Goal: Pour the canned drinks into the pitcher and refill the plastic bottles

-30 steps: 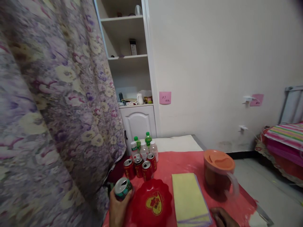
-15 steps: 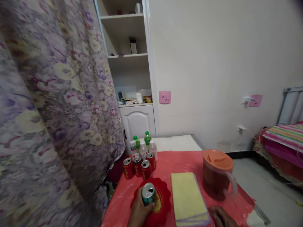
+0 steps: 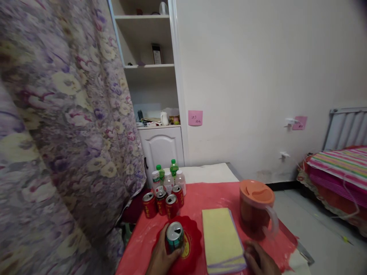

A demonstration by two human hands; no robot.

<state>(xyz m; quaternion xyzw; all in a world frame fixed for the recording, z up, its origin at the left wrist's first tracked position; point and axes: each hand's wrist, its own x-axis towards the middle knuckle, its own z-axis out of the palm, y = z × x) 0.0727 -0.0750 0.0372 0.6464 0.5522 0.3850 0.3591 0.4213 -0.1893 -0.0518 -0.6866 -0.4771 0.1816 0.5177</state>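
Observation:
My left hand (image 3: 164,254) is wrapped round a green can (image 3: 174,236) with an open silver top, held upright over a red scalloped plate (image 3: 195,244). At the right edge of a folded yellow cloth (image 3: 222,238) is my right hand (image 3: 259,259), its fingers curled with the fingertips close to the cloth; whether they pinch it is not clear. Behind the plate stand several red cans (image 3: 172,207), and behind those, several clear bottles (image 3: 168,182), some with green caps. An orange-lidded pitcher (image 3: 256,206) stands to the right of the cloth.
A red sheet (image 3: 213,194) covers most of the table. Floral curtain (image 3: 71,133) hangs at the left, beside a white shelf unit (image 3: 149,67). To the right, beyond the table, is a bed (image 3: 341,172) with striped bedding.
The camera view has turned slightly right, so everything sits further left. My left hand still holds the green can above the plate. My right hand shows more fully beside the cloth.

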